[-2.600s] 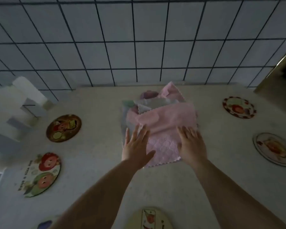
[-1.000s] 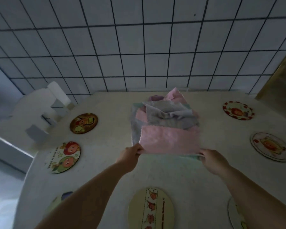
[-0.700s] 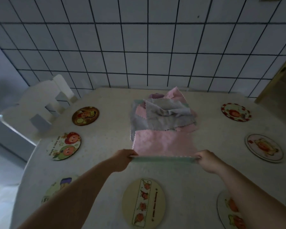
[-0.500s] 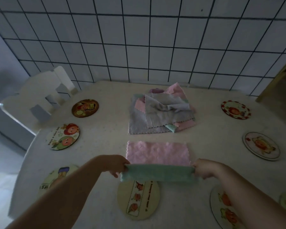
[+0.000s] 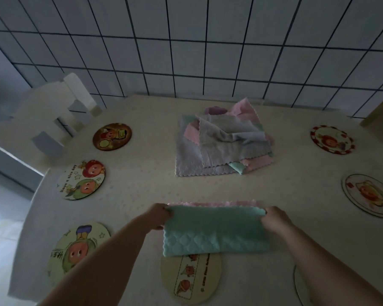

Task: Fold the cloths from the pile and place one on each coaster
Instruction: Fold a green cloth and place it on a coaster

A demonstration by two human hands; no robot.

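You've got the cloth [image 5: 216,231] pinched at both far corners, left hand [image 5: 158,217] curled on one, right hand [image 5: 274,220] curled on the other, green face up and a pink edge peeking out along the far side. It lies on the desk [image 5: 142,184] just in front of you, its near fold overlapping the top of the near coaster [image 5: 191,281].

To fold well here, line those far corners up with the pink edge beneath so the scalloped hems match, then flatten the crease with your palms. I'd say one more fold across is needed, since the strip looks far wider than the coaster. Keep tension even in both hands so the quilted fabric doesn't skew.

The pile [image 5: 222,146] sits well beyond, near the tiled wall [image 5: 186,51], with plenty left in it.

Writing? The left coaster [image 5: 82,180] reads "Have a nice day" around its rim. The near coaster carries small print down its side, too blurred to read, and the one at lower left [image 5: 77,250] has characters I can't make out.
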